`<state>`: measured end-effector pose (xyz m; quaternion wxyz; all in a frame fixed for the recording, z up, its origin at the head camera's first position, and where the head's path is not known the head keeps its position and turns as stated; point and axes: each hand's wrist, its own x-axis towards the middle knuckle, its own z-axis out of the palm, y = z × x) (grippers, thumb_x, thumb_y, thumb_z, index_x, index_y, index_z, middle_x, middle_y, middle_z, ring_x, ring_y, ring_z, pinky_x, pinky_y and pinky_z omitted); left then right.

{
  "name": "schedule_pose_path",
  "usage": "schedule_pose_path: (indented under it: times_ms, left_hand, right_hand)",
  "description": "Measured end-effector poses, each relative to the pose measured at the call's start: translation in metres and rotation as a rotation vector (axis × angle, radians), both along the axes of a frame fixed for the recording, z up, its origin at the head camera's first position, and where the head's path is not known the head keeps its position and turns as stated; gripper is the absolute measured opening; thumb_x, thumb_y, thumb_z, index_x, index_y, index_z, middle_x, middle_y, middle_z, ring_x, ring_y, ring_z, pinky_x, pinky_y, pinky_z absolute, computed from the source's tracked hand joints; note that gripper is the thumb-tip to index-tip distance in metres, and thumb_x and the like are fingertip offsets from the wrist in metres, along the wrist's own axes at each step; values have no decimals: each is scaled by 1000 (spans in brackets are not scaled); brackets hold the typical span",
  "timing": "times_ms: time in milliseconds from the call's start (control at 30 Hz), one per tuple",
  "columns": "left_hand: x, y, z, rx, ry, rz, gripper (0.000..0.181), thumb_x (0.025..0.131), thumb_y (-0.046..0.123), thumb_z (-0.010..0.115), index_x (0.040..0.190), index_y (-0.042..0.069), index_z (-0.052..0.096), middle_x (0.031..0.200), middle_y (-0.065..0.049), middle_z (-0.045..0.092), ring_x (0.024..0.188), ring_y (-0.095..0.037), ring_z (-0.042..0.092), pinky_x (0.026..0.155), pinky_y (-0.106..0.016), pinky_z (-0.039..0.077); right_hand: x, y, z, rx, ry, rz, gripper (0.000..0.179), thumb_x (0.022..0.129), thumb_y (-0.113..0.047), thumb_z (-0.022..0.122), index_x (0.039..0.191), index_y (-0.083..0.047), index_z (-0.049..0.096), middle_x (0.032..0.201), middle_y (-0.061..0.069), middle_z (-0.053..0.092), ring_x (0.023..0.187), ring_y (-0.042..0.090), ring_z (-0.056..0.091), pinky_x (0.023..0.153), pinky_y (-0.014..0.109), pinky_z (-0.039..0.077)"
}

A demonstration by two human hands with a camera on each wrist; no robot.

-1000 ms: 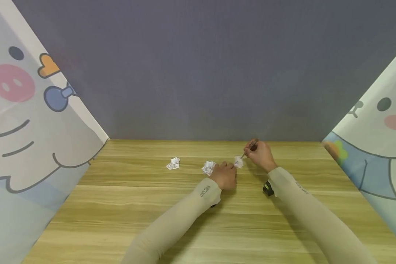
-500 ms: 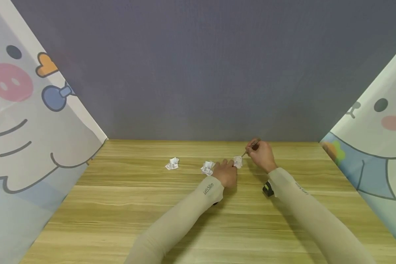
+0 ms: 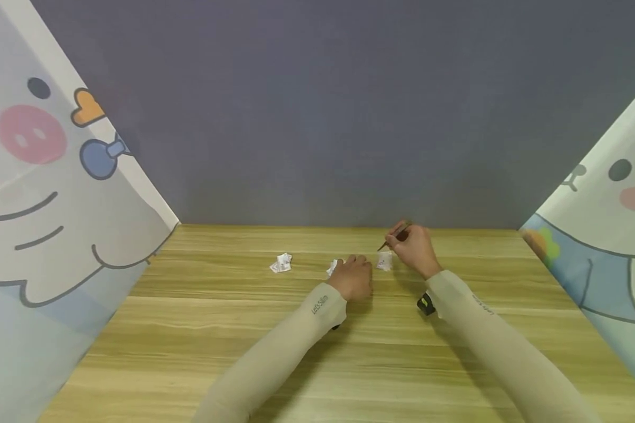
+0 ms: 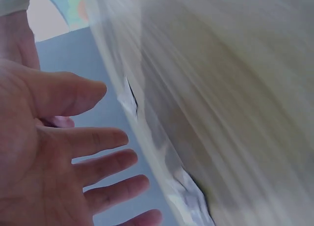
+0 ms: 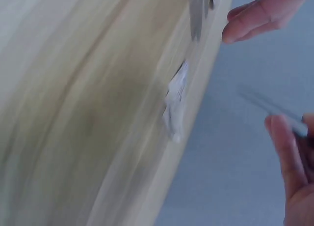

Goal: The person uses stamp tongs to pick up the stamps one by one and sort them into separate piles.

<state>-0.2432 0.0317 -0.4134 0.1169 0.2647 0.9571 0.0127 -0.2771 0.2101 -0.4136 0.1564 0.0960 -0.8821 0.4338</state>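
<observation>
"What is the right hand (image 3: 414,249) doing?"

"Its thumb and fingers are pinching a slim, tweezer-like tool (image 3: 383,245), which is slanting down to the left."

"Where is the tip pointing?"

"Toward the right-hand stack of white slips (image 3: 384,261). In the head view it is ending just beside the stack's far left corner; in the right wrist view the tool is blurring, but its tip is showing apart from the slips."

"And the left hand (image 3: 353,278)?"

"It is hovering with its fingers released and spreading apart, partly hiding the middle stack (image 3: 332,267) in the head view."

"Anything beyond that?"

"A left stack (image 3: 281,263) is lying well to the left, its slips overlapping. All three stacks are resting in a row on the wood-grained bench (image 3: 233,352). A dark grey wall (image 3: 317,117) is standing behind, and cartoon-printed panels (image 3: 614,247) are flanking both sides."
</observation>
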Motion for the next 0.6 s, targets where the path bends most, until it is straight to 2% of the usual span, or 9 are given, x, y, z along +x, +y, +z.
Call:
schedule_pose_path:
  times_ms: [167, 267, 433, 600]
  left_hand:
    - [2, -19, 2, -3, 33, 2, 48, 96, 29, 55, 139, 11, 47, 143, -2, 39, 131, -23, 34, 104, -48, 32]
    - [4, -30, 2, -9, 39, 10, 49, 94, 25, 57, 140, 10, 46, 144, -3, 39, 131, -24, 34, 104, -48, 31]
    - [9, -49, -1, -8, 21, 34, 50, 93, 26, 60, 138, 9, 48, 142, -4, 40, 131, -24, 35, 105, -48, 31]
    - [13, -64, -6, 8, 35, 41, 42, 97, 24, 52, 134, 6, 52, 140, -5, 42, 130, -25, 35, 104, -49, 32]
  right_hand:
    - [-1, -13, -3, -25, 19, 159, 4, 88, -9, 68, 86, -5, 67, 77, 6, 66, 66, 21, 65, 55, 31, 54]
    - [-3, -20, -7, -53, 5, 222, 6, 87, -8, 69, 85, -4, 67, 79, 6, 65, 67, 22, 66, 56, 30, 54]
    - [-6, -34, -14, -65, -33, 258, 7, 87, -10, 69, 86, -3, 67, 77, 5, 65, 69, 24, 66, 56, 30, 54]
    - [-8, -49, -16, -77, -30, 266, 5, 87, -9, 69, 86, -4, 68, 77, 6, 66, 68, 21, 66, 56, 30, 55]
